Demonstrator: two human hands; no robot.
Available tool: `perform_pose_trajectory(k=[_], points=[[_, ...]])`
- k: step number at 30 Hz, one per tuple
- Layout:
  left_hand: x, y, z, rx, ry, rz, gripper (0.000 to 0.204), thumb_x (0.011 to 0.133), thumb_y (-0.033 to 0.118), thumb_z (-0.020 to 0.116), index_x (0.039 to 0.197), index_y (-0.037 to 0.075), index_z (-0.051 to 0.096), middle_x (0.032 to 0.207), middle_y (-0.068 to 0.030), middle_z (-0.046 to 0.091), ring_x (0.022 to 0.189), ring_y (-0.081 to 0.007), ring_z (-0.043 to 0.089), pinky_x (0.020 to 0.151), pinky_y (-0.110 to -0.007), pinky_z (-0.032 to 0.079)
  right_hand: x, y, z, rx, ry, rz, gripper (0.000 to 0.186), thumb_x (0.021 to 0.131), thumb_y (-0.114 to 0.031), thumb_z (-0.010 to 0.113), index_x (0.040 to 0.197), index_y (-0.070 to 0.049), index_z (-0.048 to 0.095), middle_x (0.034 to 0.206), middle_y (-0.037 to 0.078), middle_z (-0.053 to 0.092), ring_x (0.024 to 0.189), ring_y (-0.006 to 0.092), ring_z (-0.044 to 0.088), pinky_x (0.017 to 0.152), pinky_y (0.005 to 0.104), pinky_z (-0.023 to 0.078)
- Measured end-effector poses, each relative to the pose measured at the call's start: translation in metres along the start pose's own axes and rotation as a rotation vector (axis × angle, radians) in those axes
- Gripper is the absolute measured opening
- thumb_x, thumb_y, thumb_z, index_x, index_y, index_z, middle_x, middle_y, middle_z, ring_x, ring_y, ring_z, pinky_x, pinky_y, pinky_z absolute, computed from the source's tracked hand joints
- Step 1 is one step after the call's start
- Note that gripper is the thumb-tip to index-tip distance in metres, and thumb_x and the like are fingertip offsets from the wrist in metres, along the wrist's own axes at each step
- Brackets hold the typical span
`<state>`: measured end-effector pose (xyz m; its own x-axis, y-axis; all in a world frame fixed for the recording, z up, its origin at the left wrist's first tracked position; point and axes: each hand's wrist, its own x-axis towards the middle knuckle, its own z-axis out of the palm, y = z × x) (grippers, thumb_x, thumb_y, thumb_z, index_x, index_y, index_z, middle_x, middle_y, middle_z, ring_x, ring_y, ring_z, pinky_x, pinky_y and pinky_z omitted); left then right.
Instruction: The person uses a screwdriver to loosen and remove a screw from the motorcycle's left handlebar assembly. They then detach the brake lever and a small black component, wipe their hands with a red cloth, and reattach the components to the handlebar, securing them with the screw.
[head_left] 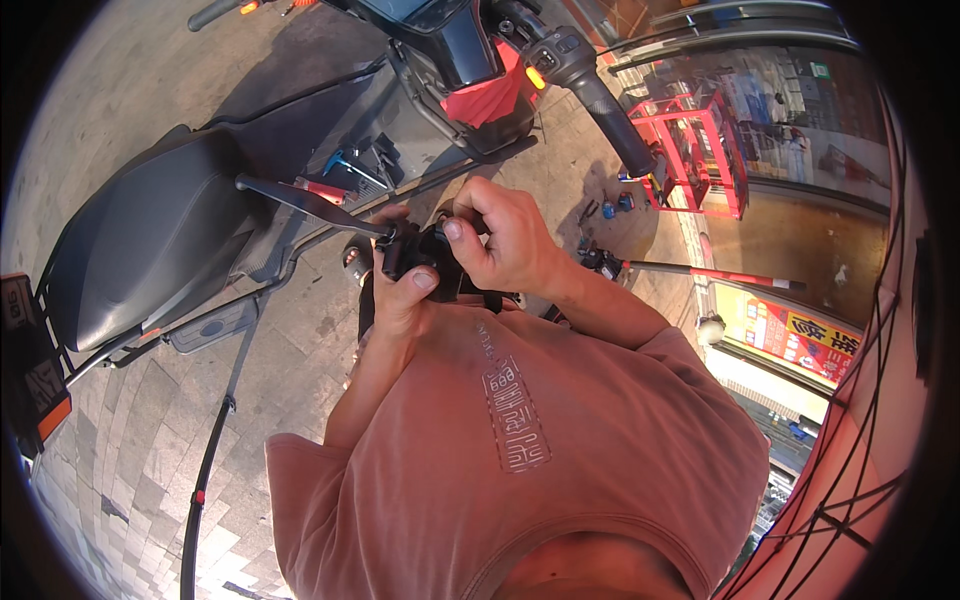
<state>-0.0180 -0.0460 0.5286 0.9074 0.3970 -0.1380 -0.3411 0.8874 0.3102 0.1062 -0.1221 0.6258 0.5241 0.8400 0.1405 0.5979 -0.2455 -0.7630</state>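
Note:
A black brake-lever housing (402, 250) with a long black lever (310, 203) pointing up-left is held at my chest. My left hand (402, 310) grips it from the left, thumb across its lower part. My right hand (503, 240) is closed at the housing's right side, thumb and bent index finger pinching near its top; the small piece between them is too hidden to name. Behind, on the scooter's footboard, lie a blue-handled T-wrench (338, 160), a red item (320, 190) and other dark tools.
A scooter with grey seat (145, 250), handlebar grip (625, 135) and red cloth (480, 105) spans the top and left. A red rack (715, 150) stands by the glass storefront at right. Small blue containers (610, 205) and another handlebar assembly (600, 260) rest beyond my right hand.

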Motion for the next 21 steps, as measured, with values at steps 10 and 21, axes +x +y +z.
perform_pose_trajectory(k=[10,21], points=[[0.004,-0.0035,-0.0057,0.005,-0.011,0.013,0.084,0.07,0.02,0.084,0.137,0.015,0.033,0.113,-0.0097,0.058,0.105,-0.0238,0.062,0.092,-0.037,0.054,0.0005,-0.0014,-0.0028,0.0,-0.008,0.026,0.016,0.081,-0.011,0.066,0.082,-0.003,0.052,0.067,0.011,0.059,0.057,0.0302,0.061,0.05,0.0373,0.047],[0.0062,0.0016,-0.0007,0.005,-0.038,0.0,0.085,0.071,0.019,0.083,0.138,0.016,0.03,0.112,-0.0106,0.059,0.105,-0.024,0.062,0.091,-0.036,0.053,0.0026,0.0008,-0.0004,0.046,0.012,0.034,0.021,0.083,-0.014,0.07,0.081,-0.004,0.052,0.066,0.011,0.058,0.056,0.0283,0.06,0.05,0.0359,0.046]])
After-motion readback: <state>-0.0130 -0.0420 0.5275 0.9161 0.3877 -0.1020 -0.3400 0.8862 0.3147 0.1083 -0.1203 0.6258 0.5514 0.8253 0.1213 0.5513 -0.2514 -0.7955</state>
